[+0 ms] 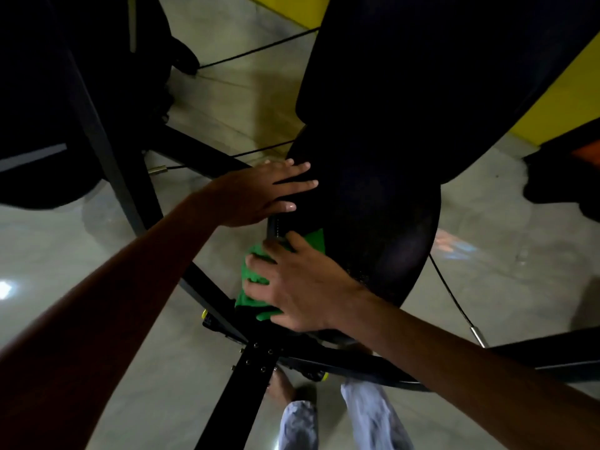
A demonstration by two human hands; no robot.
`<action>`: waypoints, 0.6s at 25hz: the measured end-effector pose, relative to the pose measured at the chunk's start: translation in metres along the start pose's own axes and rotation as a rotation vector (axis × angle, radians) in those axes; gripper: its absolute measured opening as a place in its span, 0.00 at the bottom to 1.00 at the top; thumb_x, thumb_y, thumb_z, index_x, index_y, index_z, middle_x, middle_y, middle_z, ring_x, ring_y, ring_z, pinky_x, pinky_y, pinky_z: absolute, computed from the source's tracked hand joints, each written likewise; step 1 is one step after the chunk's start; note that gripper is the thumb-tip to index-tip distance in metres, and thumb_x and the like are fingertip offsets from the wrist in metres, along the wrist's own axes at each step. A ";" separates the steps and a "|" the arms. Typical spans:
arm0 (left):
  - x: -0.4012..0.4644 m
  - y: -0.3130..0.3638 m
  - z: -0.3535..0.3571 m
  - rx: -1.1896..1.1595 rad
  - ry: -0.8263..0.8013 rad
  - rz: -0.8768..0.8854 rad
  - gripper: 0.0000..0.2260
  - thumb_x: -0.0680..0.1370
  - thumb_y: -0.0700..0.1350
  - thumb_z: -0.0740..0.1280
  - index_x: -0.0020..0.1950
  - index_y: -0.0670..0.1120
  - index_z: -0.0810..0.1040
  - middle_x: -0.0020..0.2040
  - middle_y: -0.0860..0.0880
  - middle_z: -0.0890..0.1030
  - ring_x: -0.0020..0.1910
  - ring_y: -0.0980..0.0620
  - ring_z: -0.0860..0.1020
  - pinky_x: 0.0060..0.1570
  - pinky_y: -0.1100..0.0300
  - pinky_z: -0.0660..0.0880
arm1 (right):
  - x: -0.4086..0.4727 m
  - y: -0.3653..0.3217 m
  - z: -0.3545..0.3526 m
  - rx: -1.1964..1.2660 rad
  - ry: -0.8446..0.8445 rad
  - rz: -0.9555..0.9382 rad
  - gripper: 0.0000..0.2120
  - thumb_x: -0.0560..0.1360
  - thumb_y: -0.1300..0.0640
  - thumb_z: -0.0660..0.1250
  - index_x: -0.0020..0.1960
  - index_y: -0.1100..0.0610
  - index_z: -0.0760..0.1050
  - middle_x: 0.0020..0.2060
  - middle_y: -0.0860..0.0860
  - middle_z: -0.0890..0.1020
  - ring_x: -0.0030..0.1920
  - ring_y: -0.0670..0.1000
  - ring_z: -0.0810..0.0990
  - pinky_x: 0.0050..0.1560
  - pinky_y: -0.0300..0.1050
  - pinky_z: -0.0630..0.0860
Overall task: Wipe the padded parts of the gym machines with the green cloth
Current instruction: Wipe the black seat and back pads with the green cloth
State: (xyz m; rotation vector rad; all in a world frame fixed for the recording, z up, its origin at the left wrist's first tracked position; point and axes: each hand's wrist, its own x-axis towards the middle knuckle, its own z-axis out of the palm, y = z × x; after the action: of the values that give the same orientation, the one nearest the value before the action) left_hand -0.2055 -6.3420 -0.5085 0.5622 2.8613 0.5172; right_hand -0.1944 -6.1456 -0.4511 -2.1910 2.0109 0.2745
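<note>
A black padded seat (373, 222) of a gym machine fills the middle of the head view, with a tall black back pad (406, 76) rising behind it. My right hand (298, 284) grips the green cloth (256, 287) and presses it against the seat's near left edge. Part of the cloth shows above my fingers on the seat's top; the rest bunches under my palm. My left hand (259, 193) lies flat on the seat's far left side with fingers spread, holding nothing.
Black steel frame bars (207, 290) cross under the seat and meet at a bolted joint. Thin cables (451, 287) run on both sides. Another dark machine (65, 108) stands at left. A yellow wall (552, 102) lies behind. My legs (357, 417) stand on the glossy grey floor.
</note>
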 end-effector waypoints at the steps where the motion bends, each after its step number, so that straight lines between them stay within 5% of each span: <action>1: 0.000 0.000 -0.002 0.002 -0.006 0.004 0.26 0.80 0.56 0.50 0.76 0.48 0.63 0.76 0.42 0.60 0.74 0.39 0.61 0.70 0.47 0.59 | 0.004 -0.002 -0.004 -0.023 -0.034 -0.034 0.23 0.68 0.37 0.66 0.58 0.48 0.76 0.59 0.50 0.76 0.61 0.56 0.70 0.56 0.54 0.68; 6: 0.000 0.006 -0.003 -0.040 -0.062 -0.063 0.29 0.78 0.60 0.46 0.77 0.50 0.59 0.78 0.44 0.55 0.76 0.42 0.55 0.71 0.46 0.55 | -0.016 -0.031 -0.004 -0.128 -0.128 -0.338 0.11 0.71 0.45 0.64 0.50 0.45 0.80 0.56 0.44 0.76 0.62 0.55 0.69 0.57 0.54 0.66; 9: 0.000 0.016 0.001 -0.084 -0.043 -0.110 0.30 0.77 0.61 0.47 0.77 0.49 0.58 0.78 0.43 0.54 0.76 0.45 0.53 0.71 0.49 0.53 | -0.057 -0.025 0.020 -0.138 0.035 -0.419 0.12 0.73 0.49 0.59 0.47 0.43 0.81 0.59 0.43 0.76 0.61 0.55 0.69 0.59 0.56 0.64; 15: 0.007 0.051 0.021 -0.112 0.122 -0.222 0.30 0.79 0.57 0.52 0.75 0.39 0.62 0.76 0.39 0.59 0.76 0.42 0.56 0.72 0.50 0.53 | -0.116 0.039 0.065 0.156 0.308 0.082 0.22 0.69 0.44 0.60 0.63 0.41 0.67 0.68 0.49 0.66 0.61 0.58 0.68 0.56 0.54 0.65</action>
State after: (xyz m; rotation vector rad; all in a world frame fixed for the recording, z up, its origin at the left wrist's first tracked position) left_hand -0.1895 -6.2886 -0.5094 0.1968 2.9346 0.6886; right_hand -0.2446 -6.0217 -0.4866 -2.1647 2.1924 -0.2191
